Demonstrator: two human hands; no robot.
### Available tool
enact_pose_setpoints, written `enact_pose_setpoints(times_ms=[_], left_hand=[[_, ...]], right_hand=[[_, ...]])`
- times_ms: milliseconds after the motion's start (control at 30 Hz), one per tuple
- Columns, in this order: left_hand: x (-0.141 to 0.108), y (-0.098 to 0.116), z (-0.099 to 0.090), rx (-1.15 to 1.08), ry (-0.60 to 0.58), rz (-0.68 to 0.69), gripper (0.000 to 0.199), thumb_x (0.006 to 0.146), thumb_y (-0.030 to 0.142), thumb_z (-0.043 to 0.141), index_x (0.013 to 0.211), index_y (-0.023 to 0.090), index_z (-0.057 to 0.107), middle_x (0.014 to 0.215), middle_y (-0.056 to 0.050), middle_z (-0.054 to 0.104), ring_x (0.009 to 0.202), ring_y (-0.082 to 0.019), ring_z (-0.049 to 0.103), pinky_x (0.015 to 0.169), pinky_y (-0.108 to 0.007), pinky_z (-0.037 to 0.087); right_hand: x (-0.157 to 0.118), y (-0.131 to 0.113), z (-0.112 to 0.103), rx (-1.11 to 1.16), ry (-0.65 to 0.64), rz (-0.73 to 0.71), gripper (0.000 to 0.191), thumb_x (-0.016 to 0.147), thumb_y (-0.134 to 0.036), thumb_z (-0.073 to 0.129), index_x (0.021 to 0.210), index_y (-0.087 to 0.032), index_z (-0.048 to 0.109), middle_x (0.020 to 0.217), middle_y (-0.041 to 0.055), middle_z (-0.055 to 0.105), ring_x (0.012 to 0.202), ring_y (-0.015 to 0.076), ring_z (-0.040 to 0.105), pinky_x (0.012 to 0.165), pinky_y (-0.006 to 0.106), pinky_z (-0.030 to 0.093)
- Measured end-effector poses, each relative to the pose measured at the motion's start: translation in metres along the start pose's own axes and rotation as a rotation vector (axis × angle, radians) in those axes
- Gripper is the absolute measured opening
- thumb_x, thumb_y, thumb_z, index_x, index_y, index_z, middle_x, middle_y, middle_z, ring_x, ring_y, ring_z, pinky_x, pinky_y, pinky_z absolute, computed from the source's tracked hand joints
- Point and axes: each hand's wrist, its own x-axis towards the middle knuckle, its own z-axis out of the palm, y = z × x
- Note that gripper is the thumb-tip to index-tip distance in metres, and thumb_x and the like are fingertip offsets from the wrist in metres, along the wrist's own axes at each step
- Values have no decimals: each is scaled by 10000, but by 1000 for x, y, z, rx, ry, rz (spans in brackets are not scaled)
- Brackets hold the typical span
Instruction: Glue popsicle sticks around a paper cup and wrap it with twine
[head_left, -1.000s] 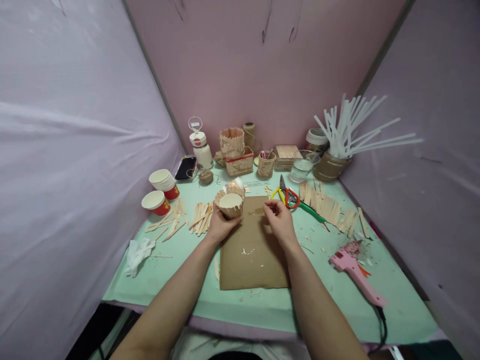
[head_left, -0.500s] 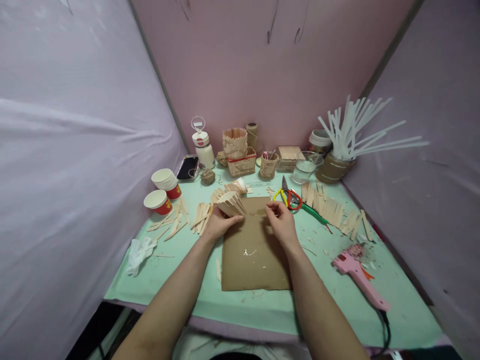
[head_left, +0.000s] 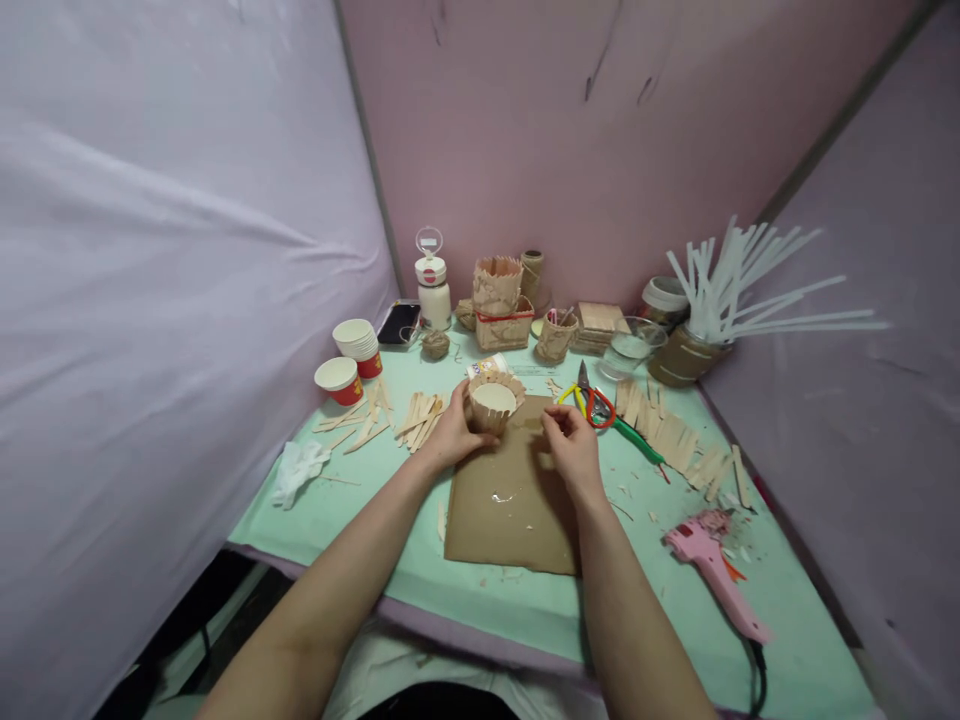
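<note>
A paper cup ringed with wooden craft sticks stands about upright at the top edge of a brown cardboard sheet. My left hand grips it from the left side, thumb in front. Over the sheet's upper right part is my right hand, thumb and fingers pinched together. Whatever may be between those fingertips is too small to make out. A shiny glue blob lies on the cardboard. Just beyond the cup, a small white printed tub lies on its side.
Loose craft sticks and red-and-white paper cups lie to the left. Pliers and a row of sticks are at right, with a pink glue gun nearer. Behind stand a glass bowl and a pot of white glue sticks.
The stick-covered cup has gone from tilted to about upright in my left hand, its opening now more visible. My right hand stays pinched. The camera view has shifted, moving the scene rightward.
</note>
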Motion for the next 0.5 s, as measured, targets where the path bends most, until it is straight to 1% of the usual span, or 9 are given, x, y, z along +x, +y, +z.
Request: enact_pose_setpoints(times_ms=[133, 200, 233, 267, 300, 333, 367, 433, 500], left_hand=[[-16, 6, -16, 89, -11, -81, 1142, 527, 242, 905, 1504, 133, 325, 1573, -240, 394, 1469, -387, 383, 1214, -517, 292], [-35, 7, -22, 75, 56, -114, 1045, 576, 236, 875, 1479, 119, 364, 1556, -256, 417, 1454, -375, 412, 1184, -506, 340], [-47, 8, -25, 49, 103, -103, 932, 640, 239, 835, 1456, 123, 399, 1515, -245, 477, 1414, -348, 471, 1147, -484, 388], [-60, 9, -26, 22, 178, -80, 760, 718, 243, 775, 1403, 134, 464, 1418, -214, 580, 1322, -308, 563, 1086, -448, 448], [-75, 11, -26, 9, 234, -57, 537, 805, 262, 699, 1309, 152, 550, 1262, -163, 683, 1171, -260, 653, 1001, -403, 498], [-90, 14, -24, 8, 265, -34, 309, 878, 279, 620, 1165, 166, 631, 1069, -109, 739, 989, -215, 697, 900, -354, 525], [-105, 18, -22, 16, 259, -18, 181, 929, 293, 557, 999, 176, 676, 892, -62, 740, 830, -177, 689, 802, -309, 524], [-131, 30, -14, 37, 177, 33, 256, 968, 308, 518, 806, 183, 674, 661, -1, 665, 592, -126, 599, 618, -249, 467], [-151, 46, -4, 108, 120, 195, 392, 1001, 310, 474, 667, 180, 633, 546, 12, 584, 530, -113, 540, 568, -240, 412]], right_hand=[[0, -3, -2, -23, 1, 2, 396, 697, -550, 700, 858, -195, 631, 802, 35, 666, 755, 194, 594, 749, 347, 484], [-6, -9, -7, -34, -4, -1, 386, 715, -530, 694, 887, -190, 637, 823, 36, 668, 758, 189, 593, 742, 336, 481], [-12, -12, -11, -38, -6, -2, 372, 729, -511, 692, 907, -188, 642, 838, 37, 670, 762, 187, 594, 742, 330, 479], [-20, -17, -15, -48, -14, -3, 353, 748, -494, 685, 919, -187, 647, 847, 36, 672, 765, 184, 596, 742, 324, 477], [-31, -22, -20, -65, -25, -3, 330, 768, -480, 677, 919, -188, 652, 840, 33, 670, 761, 183, 596, 737, 317, 474], [-43, -27, -24, -90, -44, 0, 305, 788, -476, 669, 890, -189, 658, 801, 27, 662, 744, 182, 593, 723, 310, 471], [-57, -33, -28, -143, -90, 4, 303, 819, -493, 641, 851, -192, 659, 752, 20, 651, 721, 183, 593, 703, 303, 467], [-87, -43, -32, -240, -224, 15, 335, 871, -515, 579, 807, -197, 661, 677, 12, 637, 658, 183, 591, 651, 292, 465], [-116, -50, -31, -333, -463, 31, 361, 930, -496, 513, 794, -200, 669, 640, 11, 640, 613, 181, 596, 606, 282, 468]])
